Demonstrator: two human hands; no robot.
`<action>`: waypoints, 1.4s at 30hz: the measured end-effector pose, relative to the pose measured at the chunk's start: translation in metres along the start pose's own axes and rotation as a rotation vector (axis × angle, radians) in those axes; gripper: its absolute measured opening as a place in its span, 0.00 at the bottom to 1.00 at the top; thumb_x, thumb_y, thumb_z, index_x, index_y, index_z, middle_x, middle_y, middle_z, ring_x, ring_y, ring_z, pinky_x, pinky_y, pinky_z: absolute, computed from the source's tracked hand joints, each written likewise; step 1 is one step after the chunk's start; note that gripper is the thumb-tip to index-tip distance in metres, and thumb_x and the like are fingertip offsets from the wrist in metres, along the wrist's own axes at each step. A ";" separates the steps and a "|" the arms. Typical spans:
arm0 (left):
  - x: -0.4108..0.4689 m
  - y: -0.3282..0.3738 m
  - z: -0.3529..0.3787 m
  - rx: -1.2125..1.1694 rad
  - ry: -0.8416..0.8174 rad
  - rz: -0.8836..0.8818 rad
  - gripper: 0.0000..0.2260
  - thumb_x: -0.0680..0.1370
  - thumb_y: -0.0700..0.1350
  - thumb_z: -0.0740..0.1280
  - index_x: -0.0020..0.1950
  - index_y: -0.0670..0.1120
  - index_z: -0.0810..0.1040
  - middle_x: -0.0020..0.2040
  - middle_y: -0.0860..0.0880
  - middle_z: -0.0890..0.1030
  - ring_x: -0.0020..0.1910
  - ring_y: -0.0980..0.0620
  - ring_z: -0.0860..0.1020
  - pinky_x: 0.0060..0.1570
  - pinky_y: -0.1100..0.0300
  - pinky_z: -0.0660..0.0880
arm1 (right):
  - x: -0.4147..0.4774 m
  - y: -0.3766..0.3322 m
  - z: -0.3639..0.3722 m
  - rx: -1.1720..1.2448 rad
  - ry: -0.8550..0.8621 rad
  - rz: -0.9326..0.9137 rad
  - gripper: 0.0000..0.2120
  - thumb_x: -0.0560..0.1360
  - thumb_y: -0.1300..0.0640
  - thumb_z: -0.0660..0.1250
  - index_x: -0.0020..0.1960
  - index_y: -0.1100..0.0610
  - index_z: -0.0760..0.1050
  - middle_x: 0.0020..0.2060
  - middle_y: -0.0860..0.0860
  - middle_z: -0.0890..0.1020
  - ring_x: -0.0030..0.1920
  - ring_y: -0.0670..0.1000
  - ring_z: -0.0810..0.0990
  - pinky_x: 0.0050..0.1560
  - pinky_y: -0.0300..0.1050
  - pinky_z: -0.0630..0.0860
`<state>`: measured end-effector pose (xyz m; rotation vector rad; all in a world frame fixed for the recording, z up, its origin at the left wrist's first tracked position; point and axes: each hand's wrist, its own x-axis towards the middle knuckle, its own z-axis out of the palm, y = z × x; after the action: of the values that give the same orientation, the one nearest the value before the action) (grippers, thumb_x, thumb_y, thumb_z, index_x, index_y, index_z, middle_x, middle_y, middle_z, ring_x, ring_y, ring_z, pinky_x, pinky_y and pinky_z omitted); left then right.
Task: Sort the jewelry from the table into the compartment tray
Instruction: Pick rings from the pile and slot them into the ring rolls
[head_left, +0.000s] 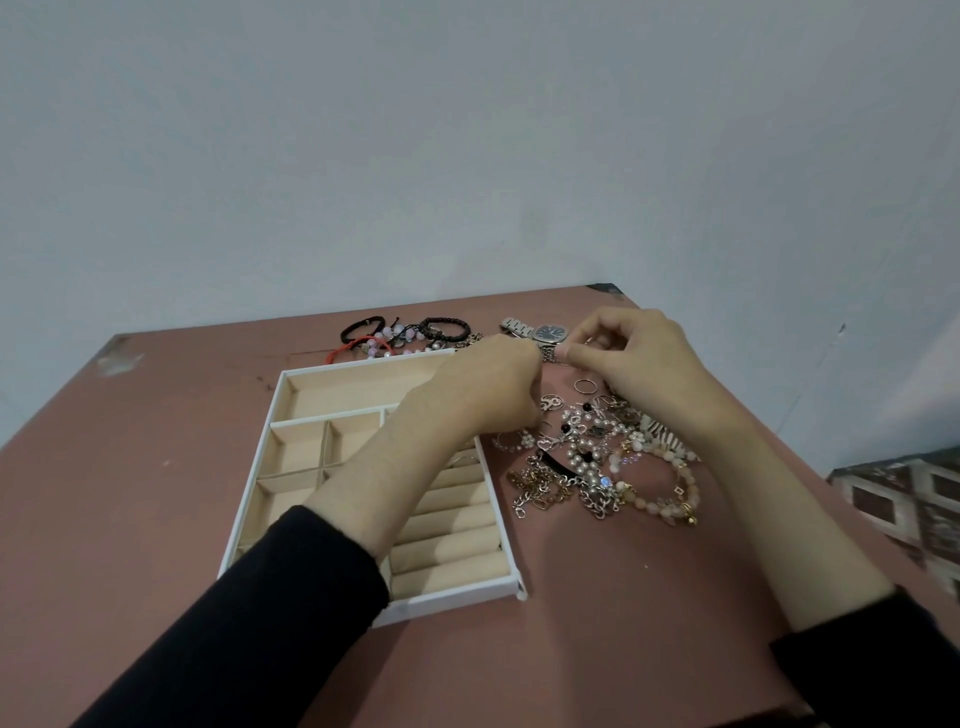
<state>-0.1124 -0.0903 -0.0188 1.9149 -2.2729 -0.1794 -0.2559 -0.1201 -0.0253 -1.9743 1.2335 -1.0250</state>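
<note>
While both hands meet just past the tray's (457, 603) far right corner, the watch (549, 332) lies there on the table (156, 467), its steel band running between them. The right hand (639, 358) pinches the band's near end between thumb and forefinger. The left hand (488, 379) is curled with its fingertips at the same spot; its grasp is hidden behind its own knuckles, so it cannot be told whether it holds the band.

The left forearm (395, 467), in a black sleeve, crosses over the tray's right half. What shows of the tray is bare beige lining: a long compartment (353, 389) along the far side, small square compartments (296, 447) on the left, and padded rolls (447, 545) on the right. A faint glint sits among the far rolls, too small to identify.

Right of the tray lies a tangled pile (587, 457) of chains, pearls and beaded pieces. A thin ring (586, 385) lies apart from it, just on the pile's far side, under the right hand. Beyond the tray's far edge rests a cluster of bracelets (405, 335), black, red and pink.
</note>
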 end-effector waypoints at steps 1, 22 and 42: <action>0.000 -0.001 0.001 -0.011 0.006 -0.001 0.04 0.72 0.44 0.69 0.45 0.45 0.82 0.45 0.47 0.82 0.45 0.48 0.78 0.42 0.58 0.74 | 0.000 0.000 0.000 -0.004 0.007 -0.001 0.04 0.71 0.57 0.72 0.39 0.55 0.79 0.29 0.52 0.77 0.25 0.40 0.76 0.26 0.31 0.69; -0.029 -0.030 -0.007 -0.660 0.294 -0.100 0.05 0.75 0.43 0.68 0.39 0.48 0.77 0.34 0.54 0.81 0.33 0.60 0.78 0.34 0.70 0.73 | -0.002 -0.004 0.002 0.024 0.020 0.002 0.05 0.71 0.57 0.72 0.42 0.59 0.81 0.31 0.52 0.78 0.23 0.37 0.72 0.25 0.26 0.65; -0.098 -0.063 -0.012 -0.772 0.417 -0.181 0.06 0.72 0.41 0.72 0.48 0.48 0.84 0.36 0.54 0.84 0.35 0.62 0.79 0.38 0.74 0.72 | -0.025 -0.035 0.034 0.207 -0.207 -0.059 0.04 0.68 0.57 0.75 0.37 0.57 0.81 0.31 0.56 0.81 0.29 0.44 0.73 0.30 0.34 0.69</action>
<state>-0.0329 -0.0046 -0.0243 1.5399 -1.4527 -0.5312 -0.2174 -0.0805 -0.0229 -1.9098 0.9258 -0.9110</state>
